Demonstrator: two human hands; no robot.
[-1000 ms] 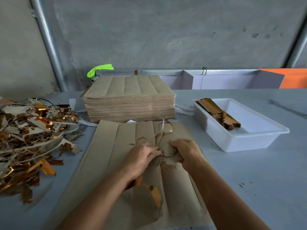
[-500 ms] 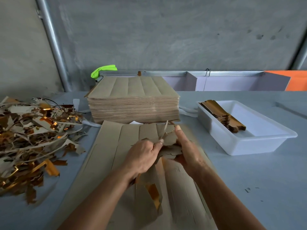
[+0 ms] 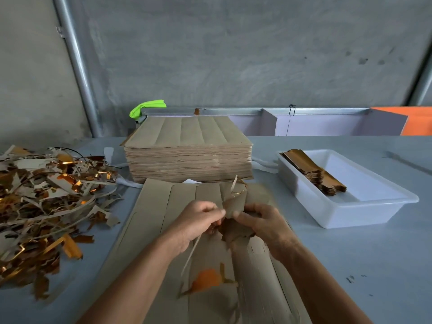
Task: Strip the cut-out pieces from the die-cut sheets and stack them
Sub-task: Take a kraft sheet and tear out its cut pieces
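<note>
Both hands work above a flat brown die-cut cardboard sheet (image 3: 159,220) lying on the grey table (image 3: 350,253). The left hand (image 3: 198,222) and right hand (image 3: 261,224) each pinch a torn brown cardboard piece (image 3: 233,205) between them, fingers curled tight round it. Just behind stands a tall stack of brown die-cut sheets (image 3: 189,157). To the right, a white plastic tray (image 3: 364,209) holds a small stack of stripped brown cut-outs (image 3: 315,171). On the left lies a heap of brown and gold waste strips (image 3: 46,202).
</note>
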